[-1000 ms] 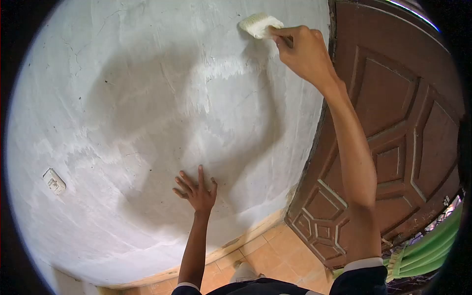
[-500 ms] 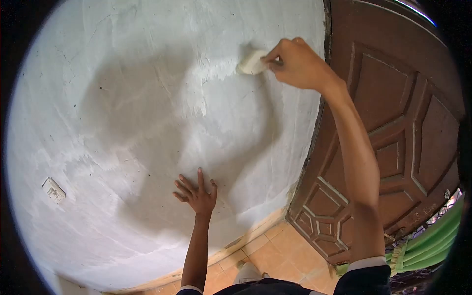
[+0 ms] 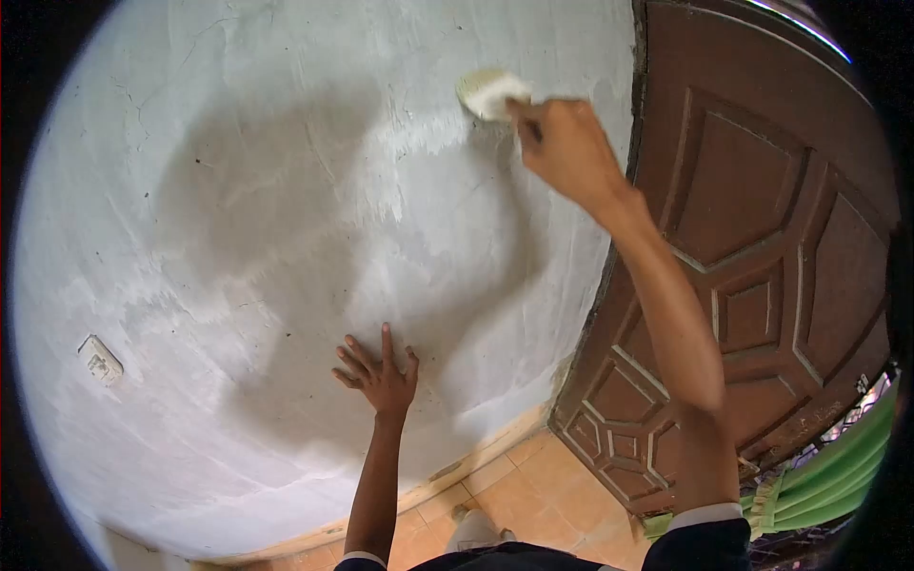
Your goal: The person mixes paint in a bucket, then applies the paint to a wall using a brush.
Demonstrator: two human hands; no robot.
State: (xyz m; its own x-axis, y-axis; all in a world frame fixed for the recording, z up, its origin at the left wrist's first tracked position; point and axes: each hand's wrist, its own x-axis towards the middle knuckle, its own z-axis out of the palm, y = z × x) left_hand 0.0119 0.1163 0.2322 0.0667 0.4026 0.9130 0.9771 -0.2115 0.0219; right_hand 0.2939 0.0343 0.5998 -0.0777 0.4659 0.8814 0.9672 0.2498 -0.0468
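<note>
Open wall (image 3: 286, 57) stretches left of the brush (image 3: 490, 97); the left hand (image 3: 384, 383) blocks lower down, the door (image 3: 738, 181) bounds right.

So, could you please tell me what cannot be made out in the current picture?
Brush: in the head view, the right hand hides its handle; its edge looks blurred.
Left hand: palm hidden in the head view by the back of the hand.
Wall plate: fine details too small in the head view.
Curtain: right side cut off by the head view's dark edge.

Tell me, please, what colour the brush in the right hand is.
The brush looks off-white, yellowish along its top, in the head view.
</note>
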